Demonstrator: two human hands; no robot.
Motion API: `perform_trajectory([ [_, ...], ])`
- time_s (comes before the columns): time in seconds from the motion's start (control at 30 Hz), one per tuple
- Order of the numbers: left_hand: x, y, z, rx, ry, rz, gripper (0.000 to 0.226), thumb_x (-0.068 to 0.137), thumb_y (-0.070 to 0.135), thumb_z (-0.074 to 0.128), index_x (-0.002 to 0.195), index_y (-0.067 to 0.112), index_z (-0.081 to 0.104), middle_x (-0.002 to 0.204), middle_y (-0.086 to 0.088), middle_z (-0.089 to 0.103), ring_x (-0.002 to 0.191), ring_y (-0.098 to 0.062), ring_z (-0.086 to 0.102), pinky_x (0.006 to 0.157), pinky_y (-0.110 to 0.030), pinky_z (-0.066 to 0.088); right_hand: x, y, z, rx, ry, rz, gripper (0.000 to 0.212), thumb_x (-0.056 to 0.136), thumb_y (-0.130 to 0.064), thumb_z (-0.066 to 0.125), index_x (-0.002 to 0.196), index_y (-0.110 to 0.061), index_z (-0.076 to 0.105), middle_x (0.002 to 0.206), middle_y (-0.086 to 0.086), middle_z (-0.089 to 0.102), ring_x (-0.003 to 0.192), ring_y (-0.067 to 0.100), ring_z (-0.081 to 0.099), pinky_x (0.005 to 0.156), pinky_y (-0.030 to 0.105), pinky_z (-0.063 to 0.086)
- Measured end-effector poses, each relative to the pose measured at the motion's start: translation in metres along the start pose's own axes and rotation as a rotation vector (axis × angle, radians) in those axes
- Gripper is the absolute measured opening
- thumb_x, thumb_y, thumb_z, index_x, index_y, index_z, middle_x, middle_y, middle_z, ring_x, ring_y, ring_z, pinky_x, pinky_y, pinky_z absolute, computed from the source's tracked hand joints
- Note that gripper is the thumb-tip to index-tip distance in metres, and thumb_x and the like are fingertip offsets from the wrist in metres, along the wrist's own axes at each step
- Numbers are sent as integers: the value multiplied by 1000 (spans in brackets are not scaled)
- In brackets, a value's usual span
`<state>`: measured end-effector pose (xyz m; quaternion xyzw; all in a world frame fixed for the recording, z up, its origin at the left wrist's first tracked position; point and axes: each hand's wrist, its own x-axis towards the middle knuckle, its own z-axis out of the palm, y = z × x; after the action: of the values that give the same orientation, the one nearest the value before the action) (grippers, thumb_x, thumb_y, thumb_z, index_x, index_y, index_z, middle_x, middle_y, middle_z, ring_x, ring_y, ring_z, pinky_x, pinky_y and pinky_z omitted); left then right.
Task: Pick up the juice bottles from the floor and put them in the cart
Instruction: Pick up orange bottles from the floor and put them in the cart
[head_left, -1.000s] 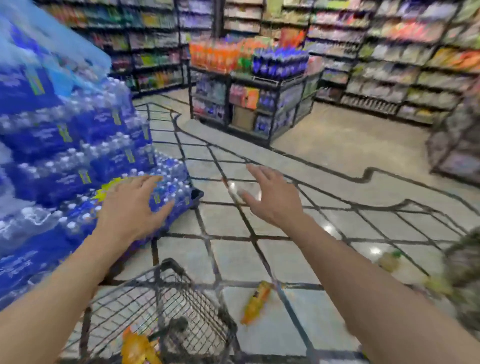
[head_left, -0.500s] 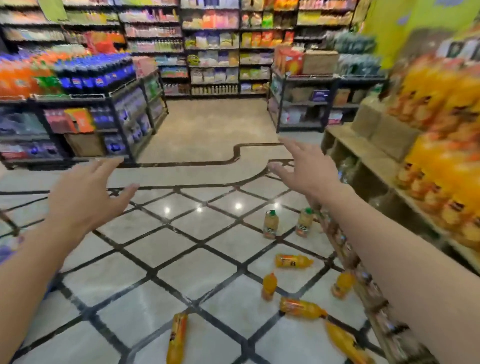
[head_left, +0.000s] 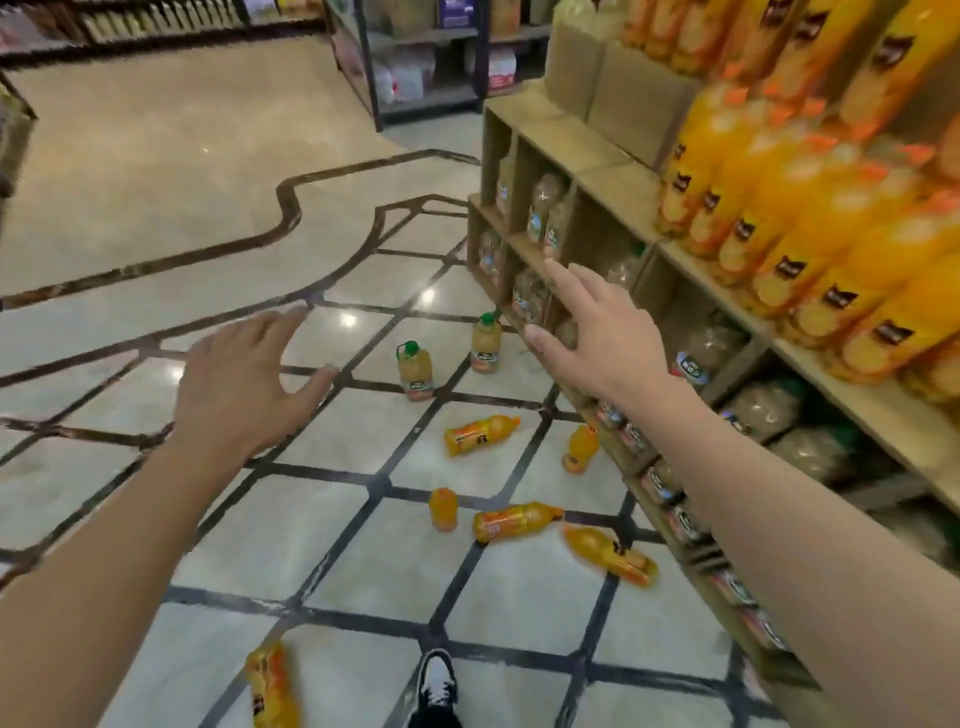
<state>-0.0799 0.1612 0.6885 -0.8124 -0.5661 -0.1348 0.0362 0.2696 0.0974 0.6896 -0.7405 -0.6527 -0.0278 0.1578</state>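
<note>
Left hand (head_left: 244, 384) and right hand (head_left: 592, 332) — fingers spread, empty — above juice bottles (head_left: 517, 521) scattered on the floor (head_left: 156, 156)

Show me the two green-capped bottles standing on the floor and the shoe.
left green-capped bottle (head_left: 415, 370): head view, middle of its body.
right green-capped bottle (head_left: 486, 345): head view, middle of its body.
shoe (head_left: 438, 685): head view, on its laces.

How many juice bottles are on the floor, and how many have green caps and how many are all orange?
Pale juice bottles with green caps, standing upright: 2
Orange plastic juice bottles, lying or tipped on the tiled floor: 6
Total: 8 bottles on the floor.
</note>
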Motion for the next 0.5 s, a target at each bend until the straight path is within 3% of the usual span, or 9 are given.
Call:
perform_trajectory([
  [0.27,54,14,179,-156,-203,111,70,86,63,48,142,21,47,135,-10,60,120,-35,56,97,-52,47,3,40,154,15,-212,186,74,95,-64,48,159,-37,22,162,-2,34,142,32,40,100,54,50],
  [0.5,37,27,373,-124,-412,203,76,84,70,38,144,25,45,138,-7,58,122,-33,54,98,-48,44,-29,78,333,48,-441,255,76,96,-67,42,161,-37,15,165,-1,27,147,31,33,109,52,40],
])
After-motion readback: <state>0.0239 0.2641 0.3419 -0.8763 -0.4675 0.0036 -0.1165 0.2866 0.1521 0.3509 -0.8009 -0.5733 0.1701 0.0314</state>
